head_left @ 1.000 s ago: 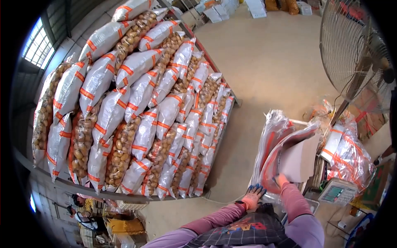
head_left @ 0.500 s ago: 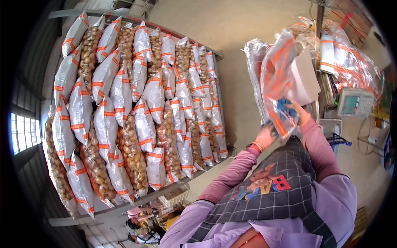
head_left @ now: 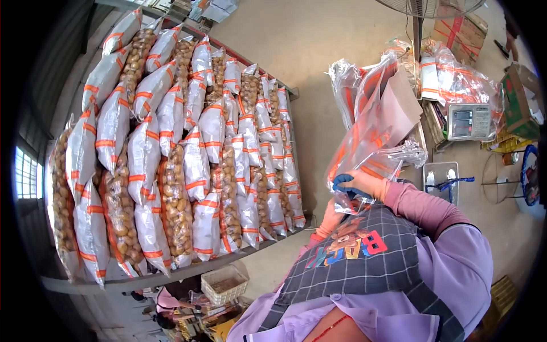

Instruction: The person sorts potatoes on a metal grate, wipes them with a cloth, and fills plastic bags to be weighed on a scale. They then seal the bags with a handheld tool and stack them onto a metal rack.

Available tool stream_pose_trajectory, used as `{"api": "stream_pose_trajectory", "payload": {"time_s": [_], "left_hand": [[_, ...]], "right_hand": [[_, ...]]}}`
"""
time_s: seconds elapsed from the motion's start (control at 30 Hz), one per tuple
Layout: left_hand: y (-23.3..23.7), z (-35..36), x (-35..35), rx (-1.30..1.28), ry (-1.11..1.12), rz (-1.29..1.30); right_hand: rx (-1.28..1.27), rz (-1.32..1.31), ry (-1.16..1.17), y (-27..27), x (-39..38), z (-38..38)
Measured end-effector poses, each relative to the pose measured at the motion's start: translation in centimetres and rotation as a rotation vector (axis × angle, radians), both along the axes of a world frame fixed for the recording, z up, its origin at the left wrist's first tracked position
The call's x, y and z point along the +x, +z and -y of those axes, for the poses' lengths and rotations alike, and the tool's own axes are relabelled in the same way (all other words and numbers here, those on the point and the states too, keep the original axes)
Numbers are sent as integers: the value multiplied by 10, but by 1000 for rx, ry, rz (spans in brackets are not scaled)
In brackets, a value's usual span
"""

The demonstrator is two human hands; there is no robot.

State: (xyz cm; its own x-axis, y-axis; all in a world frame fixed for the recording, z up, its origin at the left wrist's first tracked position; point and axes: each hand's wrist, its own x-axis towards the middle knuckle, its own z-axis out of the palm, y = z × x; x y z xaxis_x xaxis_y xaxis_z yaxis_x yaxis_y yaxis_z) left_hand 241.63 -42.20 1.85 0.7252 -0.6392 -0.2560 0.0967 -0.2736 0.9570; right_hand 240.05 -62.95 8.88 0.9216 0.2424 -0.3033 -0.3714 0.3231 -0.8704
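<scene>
- Fingers of the right hand, blue-tipped, are curled closed on the near end of a clear plastic bag, to the left of the scale and closer to the body.
- Left hand sits farther left of the scale, just beside the right one; film and the other hand hide its fingertips, so I cannot tell whether they grip.
- Orange stripes run along the bag, which slants up toward the loose bags left of the scale.
- Pale sheet stands curved between those bags and the scale.
- Thin film looks likely to slide and cling, so a light pinch near the edge, layers rubbed apart, should serve better than a hard pull.
- Keeping the bag's crumpled side away from the tray, on the scale's body side, should avoid snags.
</scene>
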Motion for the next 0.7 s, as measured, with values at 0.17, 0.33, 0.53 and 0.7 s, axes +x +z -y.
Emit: {"api": "stream_pose_trajectory", "payload": {"time_s": [0.17, 0.33, 0.53, 0.7], "left_hand": [[-20, -26, -13, 61, -64, 173], [-20, -53, -32, 40, -42, 166], [-4, -87, -40, -47, 90, 160], [33, -139, -33, -350, 415, -252]], "right_hand": [[-24, -50, 58, -1, -9, -33], [-110, -26, 91, 5, -19, -57], [-191, 114, 144, 20, -28, -92], [-377, 693, 220, 19, -38, -125]]}}
